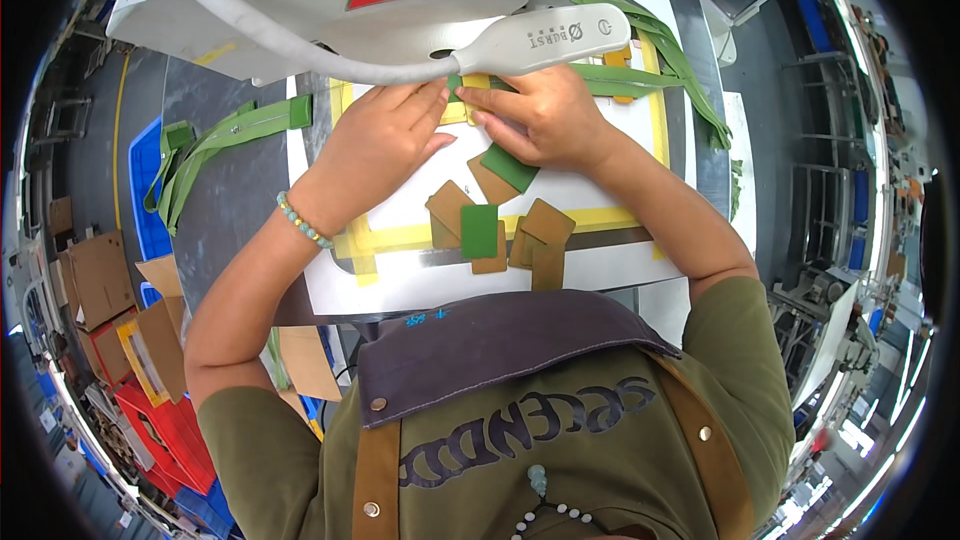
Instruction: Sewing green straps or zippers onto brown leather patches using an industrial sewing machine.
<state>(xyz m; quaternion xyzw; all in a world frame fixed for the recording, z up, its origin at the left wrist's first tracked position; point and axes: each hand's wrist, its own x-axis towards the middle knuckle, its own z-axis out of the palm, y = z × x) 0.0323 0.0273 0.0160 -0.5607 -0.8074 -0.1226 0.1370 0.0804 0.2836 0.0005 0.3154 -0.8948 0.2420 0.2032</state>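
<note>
Left hand: palm down over the work, this hand [390,138] has its fingers nearly straight and close together, thumb apart, fingertips at a small green piece [454,88]; I see nothing clasped in it
Right hand: curled more, this hand [548,112] points its index finger at a yellow piece [471,112] just beside the green one, the thumb near; from here I cannot tell whether it grips anything
Green strip: a long strip [632,80] runs in from the right and passes behind the right hand
Loose cards: a green card [512,168] overlaps a brown card [489,183]; nearer the person, another green card [480,232] lies among several brown ones
Sheet: white paper [350,290] edged with yellow tape [405,237], on the dark desk [235,260]
Lamp: a white head [545,40] on a bent neck, above the hands
Left side: green zipper strips [225,140] on the desk, a blue bin [148,180] beyond
</note>
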